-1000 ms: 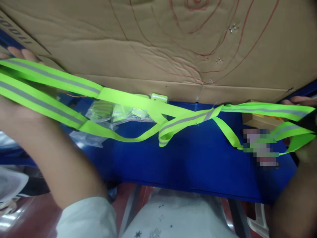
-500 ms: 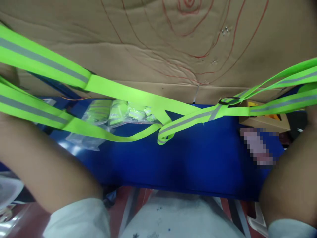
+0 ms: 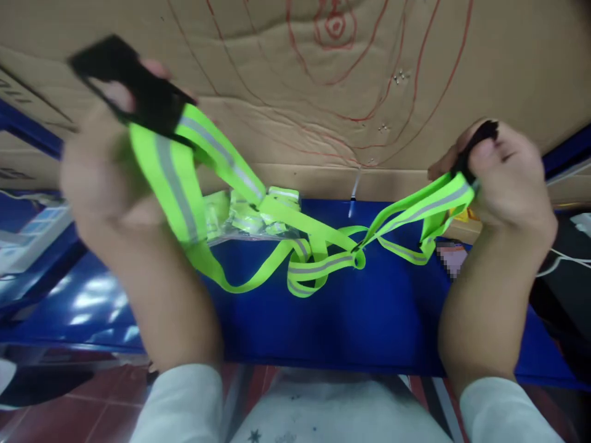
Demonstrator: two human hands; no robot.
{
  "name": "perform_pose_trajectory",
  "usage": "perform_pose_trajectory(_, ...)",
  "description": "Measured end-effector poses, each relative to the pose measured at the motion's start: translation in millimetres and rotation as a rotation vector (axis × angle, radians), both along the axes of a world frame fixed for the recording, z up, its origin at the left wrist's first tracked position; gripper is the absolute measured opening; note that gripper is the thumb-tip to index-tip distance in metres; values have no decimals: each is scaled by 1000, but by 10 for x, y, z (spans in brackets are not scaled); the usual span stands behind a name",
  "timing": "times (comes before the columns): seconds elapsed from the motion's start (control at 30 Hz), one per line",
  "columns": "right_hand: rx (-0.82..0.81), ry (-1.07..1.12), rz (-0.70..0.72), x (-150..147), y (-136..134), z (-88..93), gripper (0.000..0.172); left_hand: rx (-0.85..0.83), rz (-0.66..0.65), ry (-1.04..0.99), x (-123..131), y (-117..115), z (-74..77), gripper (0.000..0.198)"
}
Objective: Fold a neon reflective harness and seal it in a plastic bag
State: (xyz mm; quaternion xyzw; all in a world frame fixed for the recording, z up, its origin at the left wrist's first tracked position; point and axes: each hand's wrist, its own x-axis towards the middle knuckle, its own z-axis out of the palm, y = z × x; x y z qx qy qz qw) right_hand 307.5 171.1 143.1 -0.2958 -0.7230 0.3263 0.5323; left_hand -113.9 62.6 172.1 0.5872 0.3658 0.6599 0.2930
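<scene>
A neon-green reflective strap harness (image 3: 318, 267) with grey stripes hangs slack and looped between my hands, above the blue table. At upper left, my left hand (image 3: 111, 166) is closed on a black end piece (image 3: 133, 86) of the harness; it is blurred, and a thumb tip shows through its opening. My right hand (image 3: 503, 166), at the right, pinches another black piece (image 3: 475, 147), from which more green straps hang. Behind the harness lie clear plastic bags (image 3: 252, 212) of folded green straps, partly covered by it.
The blue table (image 3: 369, 326) backs onto a cardboard sheet (image 3: 277, 80) with red drawn rings. A small cardboard box (image 3: 462, 229) and a pixelated item (image 3: 452, 257) sit at the right. A white-and-blue box (image 3: 37, 240) stands at far left, and white cables (image 3: 554, 261) run at far right.
Both hands have come inward from the frame's edges, so they now show fully. The harness, earlier stretched wide, has gone slack and droops in loops. The view has shifted slightly.
</scene>
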Motion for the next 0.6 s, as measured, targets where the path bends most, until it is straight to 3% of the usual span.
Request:
perform_pose_trajectory(0.1,-14,-119,116,-181,-78,-30,57,-188,-118,5,222,136,-116,63)
perform_pose_trajectory(0.17,17,-119,166,-374,-132,-67,55,-179,-151,18,437,187,-214,63)
perform_pose_trajectory(0.23,89,-125,163,-614,-237,-98,52,-173,-236,12,694,199,-313,49)
perform_pose_trajectory(0.33,251,-177,20,-945,-475,-121,47,-169,-350,56,1030,169,-422,38)
perform_pose_trajectory(0.4,276,-217,-61,-1087,-614,-138,44,-127,-361,86,1153,138,-459,36)
perform_pose_trajectory(0.6,316,-69,-204,-1251,-641,-275,35,-145,-275,84,1213,75,-471,35)
